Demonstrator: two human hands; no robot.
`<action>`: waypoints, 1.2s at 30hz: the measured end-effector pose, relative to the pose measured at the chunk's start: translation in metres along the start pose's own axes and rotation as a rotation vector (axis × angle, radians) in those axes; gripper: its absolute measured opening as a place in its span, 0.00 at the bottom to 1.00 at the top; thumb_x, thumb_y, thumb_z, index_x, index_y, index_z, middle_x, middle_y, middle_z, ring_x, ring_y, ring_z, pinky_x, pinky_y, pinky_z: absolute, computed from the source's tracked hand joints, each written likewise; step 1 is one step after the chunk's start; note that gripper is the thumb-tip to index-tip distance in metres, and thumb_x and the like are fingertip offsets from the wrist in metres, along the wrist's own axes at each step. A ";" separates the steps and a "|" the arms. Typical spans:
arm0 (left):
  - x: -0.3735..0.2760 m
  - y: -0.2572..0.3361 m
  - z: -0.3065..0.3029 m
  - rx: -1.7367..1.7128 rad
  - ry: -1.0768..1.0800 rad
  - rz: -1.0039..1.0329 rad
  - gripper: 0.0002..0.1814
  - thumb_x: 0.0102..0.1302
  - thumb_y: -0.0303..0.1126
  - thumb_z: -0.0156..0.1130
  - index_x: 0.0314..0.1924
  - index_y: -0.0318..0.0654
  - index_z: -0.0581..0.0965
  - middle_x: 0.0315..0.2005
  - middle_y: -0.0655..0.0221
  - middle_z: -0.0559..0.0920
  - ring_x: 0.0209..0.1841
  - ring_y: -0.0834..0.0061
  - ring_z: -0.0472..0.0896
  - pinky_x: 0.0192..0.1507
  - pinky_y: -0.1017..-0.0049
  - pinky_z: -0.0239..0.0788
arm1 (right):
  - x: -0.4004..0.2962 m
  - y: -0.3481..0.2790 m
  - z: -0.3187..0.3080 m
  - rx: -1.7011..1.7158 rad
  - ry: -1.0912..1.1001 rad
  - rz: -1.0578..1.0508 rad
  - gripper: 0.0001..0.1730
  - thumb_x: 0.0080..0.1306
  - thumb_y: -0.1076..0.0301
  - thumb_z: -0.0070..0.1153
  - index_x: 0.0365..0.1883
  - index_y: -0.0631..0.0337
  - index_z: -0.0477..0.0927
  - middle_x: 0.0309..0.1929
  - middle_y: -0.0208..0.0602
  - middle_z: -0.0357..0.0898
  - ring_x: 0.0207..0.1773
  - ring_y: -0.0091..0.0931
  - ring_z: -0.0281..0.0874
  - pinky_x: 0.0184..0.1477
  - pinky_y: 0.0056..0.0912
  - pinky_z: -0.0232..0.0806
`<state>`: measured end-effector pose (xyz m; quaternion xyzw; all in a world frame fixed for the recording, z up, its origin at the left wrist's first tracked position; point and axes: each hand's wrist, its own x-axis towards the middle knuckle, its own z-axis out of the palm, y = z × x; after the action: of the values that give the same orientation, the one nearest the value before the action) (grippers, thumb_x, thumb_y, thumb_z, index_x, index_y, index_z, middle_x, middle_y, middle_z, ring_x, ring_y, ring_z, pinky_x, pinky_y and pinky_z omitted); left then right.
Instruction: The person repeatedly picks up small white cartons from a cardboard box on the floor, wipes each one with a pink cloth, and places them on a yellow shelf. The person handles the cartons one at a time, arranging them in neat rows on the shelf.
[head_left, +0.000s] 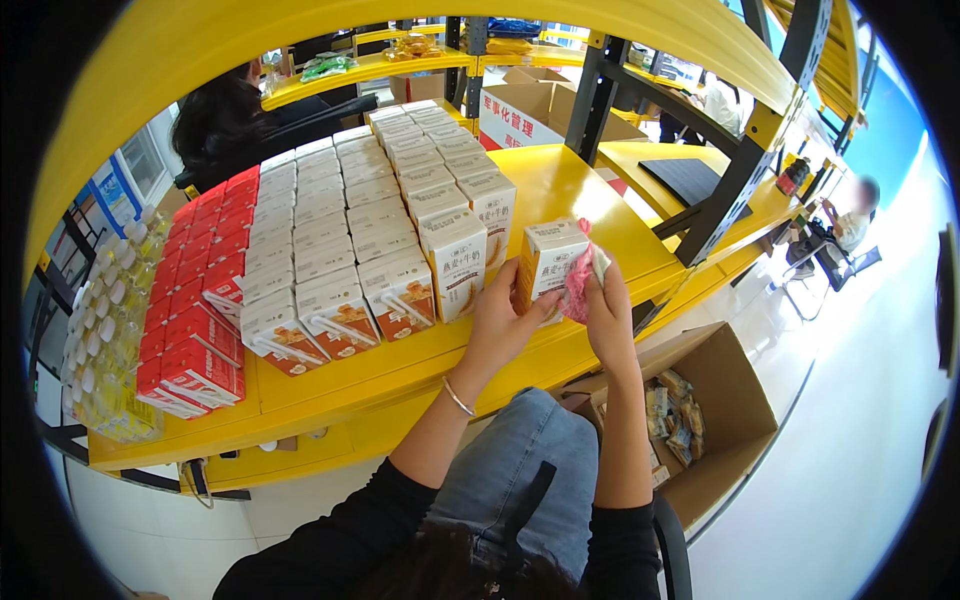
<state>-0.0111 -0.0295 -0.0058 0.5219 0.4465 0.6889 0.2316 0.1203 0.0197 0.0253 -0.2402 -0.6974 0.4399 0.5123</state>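
Note:
My left hand (504, 309) grips a white and orange drink carton (551, 255) by its lower left side, and the carton is upright. Against its right face my right hand (606, 304) presses a pink and white cloth (579, 285), which covers part of the printed front. Both hands are over the front edge of a yellow metal shelf (540, 180). Just left of my left hand stand rows of matching oat milk cartons (454, 262), packed side by side. Several in the front rows carry straws on their faces.
Red drink cartons (199, 352) and clear bottles of yellow liquid (112, 322) fill the shelf's left end. A cardboard box (720, 420) with small packets sits low at right. A dark shelf post (739, 172) rises at right. Other people sit beyond the shelf and farther right.

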 end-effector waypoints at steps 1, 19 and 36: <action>0.001 0.000 0.000 -0.021 -0.013 0.015 0.24 0.59 0.32 0.67 0.51 0.29 0.70 0.42 0.58 0.81 0.44 0.71 0.80 0.47 0.73 0.71 | -0.003 0.003 -0.003 -0.006 -0.028 0.028 0.19 0.67 0.80 0.38 0.56 0.66 0.69 0.48 0.40 0.74 0.50 0.28 0.71 0.54 0.28 0.63; -0.003 0.011 -0.002 -0.249 -0.165 -0.177 0.25 0.63 0.36 0.64 0.53 0.30 0.66 0.44 0.62 0.79 0.49 0.75 0.77 0.49 0.76 0.71 | -0.094 0.012 0.041 0.255 0.335 0.106 0.30 0.70 0.78 0.33 0.70 0.64 0.46 0.67 0.42 0.55 0.67 0.28 0.56 0.68 0.30 0.50; -0.007 0.023 -0.002 -0.245 -0.316 -0.151 0.27 0.62 0.35 0.65 0.55 0.32 0.64 0.49 0.60 0.76 0.53 0.74 0.76 0.53 0.72 0.69 | -0.104 0.010 0.027 0.831 0.040 0.563 0.21 0.70 0.64 0.46 0.59 0.63 0.67 0.52 0.37 0.75 0.52 0.29 0.76 0.50 0.33 0.69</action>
<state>-0.0066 -0.0471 0.0097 0.5566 0.3555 0.6282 0.4115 0.1319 -0.0667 -0.0382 -0.2032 -0.3612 0.7970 0.4393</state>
